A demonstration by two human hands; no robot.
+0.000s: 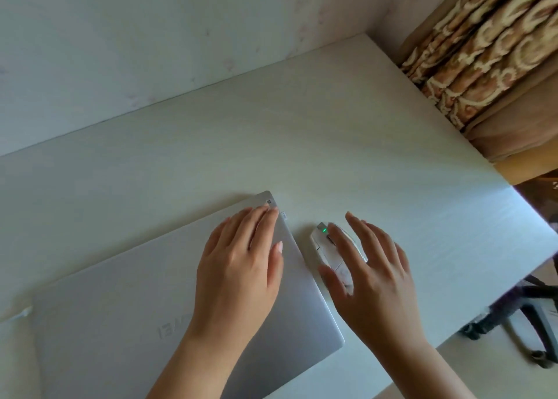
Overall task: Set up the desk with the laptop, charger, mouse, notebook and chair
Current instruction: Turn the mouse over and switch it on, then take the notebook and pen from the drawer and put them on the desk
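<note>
Head view: the closed laptop (169, 302) lies at the desk's (362, 145) near edge under the flat left hand (238, 266); the spread right hand (371, 275) rests on the mouse (321, 241) beside it. Notebook and charger are not visible, so they seem left to do.

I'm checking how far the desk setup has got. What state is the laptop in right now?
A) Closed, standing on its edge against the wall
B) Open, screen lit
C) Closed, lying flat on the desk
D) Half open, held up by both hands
C: the laptop lies flat on the desk with its lid shut, the left hand resting on the lid.
</note>
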